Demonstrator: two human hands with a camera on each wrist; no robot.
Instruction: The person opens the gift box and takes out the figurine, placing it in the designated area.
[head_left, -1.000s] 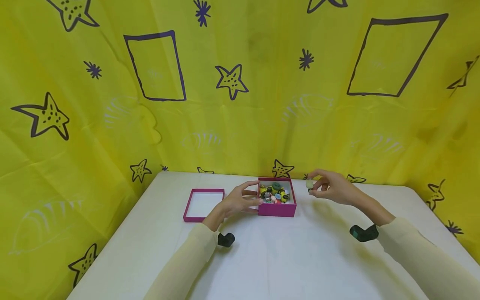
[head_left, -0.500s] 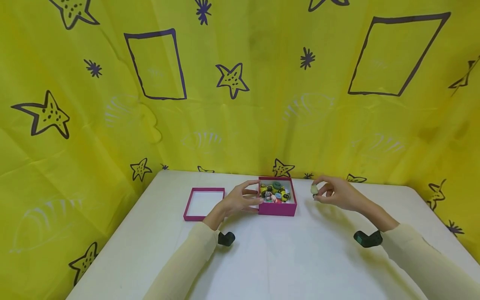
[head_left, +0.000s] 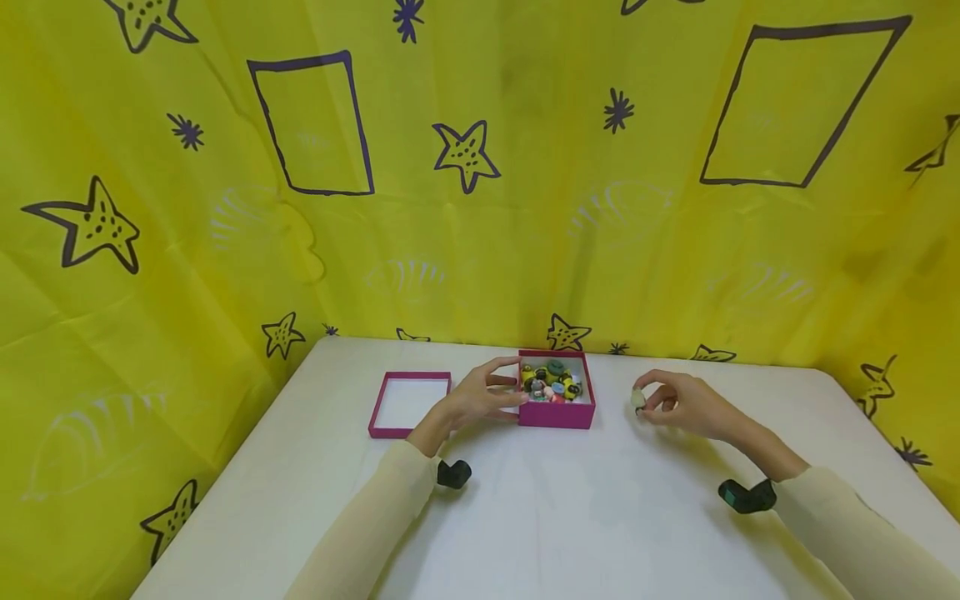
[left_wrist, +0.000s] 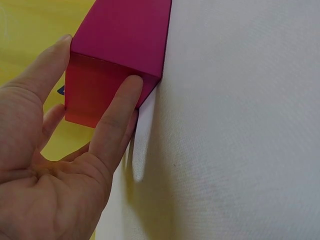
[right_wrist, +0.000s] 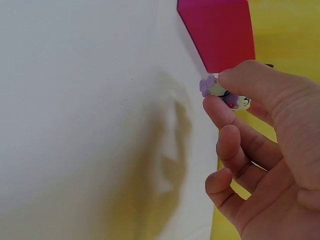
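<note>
My left hand [head_left: 472,396] touches the left side of a magenta box [head_left: 557,415]. In the left wrist view its fingers are spread and fairly straight, with fingertips [left_wrist: 132,81] against the box's corner and edges. Inside the box lie several small toy figures [head_left: 555,387], many of them yellow and black. To the right of the box, my right hand [head_left: 690,404] pinches a small toy figure [right_wrist: 216,89] between thumb and index finger, above the table. That figure shows pale and lilac parts, and the fingertips hide some of it. The other right fingers are curled below it.
A magenta-edged box lid [head_left: 390,433] lies with its white inside up, left of the box. All this is on a white table [head_left: 570,517]. Close behind the table hangs a yellow curtain [head_left: 525,250] with dark drawings, and it also runs along both sides.
The right hand has moved right, down and toward me with the toy figure, farther from the box. The left hand stays at the box, and the view has shifted slightly.
</note>
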